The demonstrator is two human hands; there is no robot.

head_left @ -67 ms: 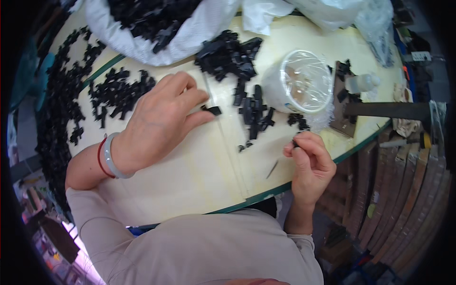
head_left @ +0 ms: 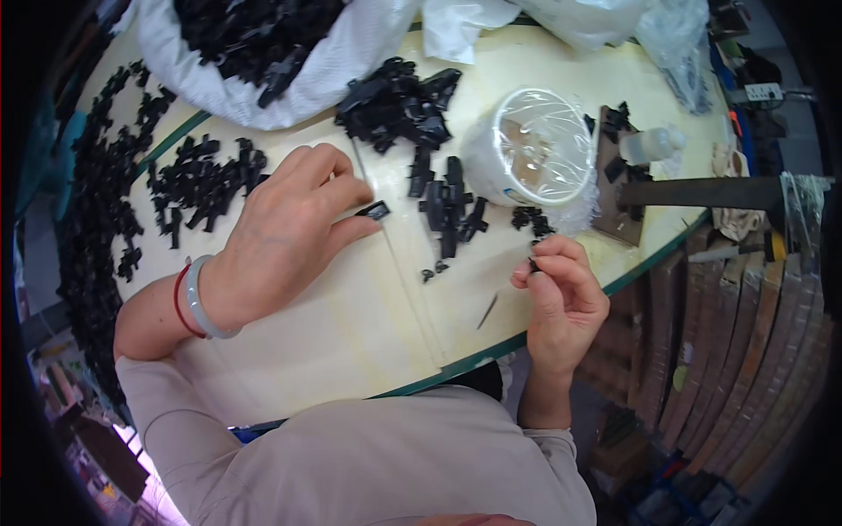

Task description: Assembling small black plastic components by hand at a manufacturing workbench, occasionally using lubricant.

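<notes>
Between the thumb and fingertips of my left hand (head_left: pixel 285 230) is a small black rectangular plastic piece (head_left: pixel 374 210), held just above the cream tabletop (head_left: pixel 307 359). My right hand (head_left: pixel 566 302), near the table's edge, pinches a tiny black part (head_left: pixel 533 264), mostly covered by the fingers. In the middle lies a loose group of black pieces (head_left: pixel 452 210), with a larger heap (head_left: pixel 399 105) behind it. Left of my left hand, another pile of black pieces (head_left: pixel 206 180) is spread out. A thin dark pin-like strip (head_left: pixel 488 310) rests beside my right hand.
A white tub (head_left: pixel 504 175) covered with clear film stands behind my right hand, small black bits (head_left: pixel 531 219) at its foot. Farther right are a clear bottle (head_left: pixel 649 145) and a dark metal bar (head_left: pixel 702 195) on a plate. A white sack (head_left: pixel 219 105) of black pieces sits at the back.
The whole view has shifted slightly, so things appear a little farther left. The black piece in my left hand has turned to show more of its face. Both grips stay the same.
</notes>
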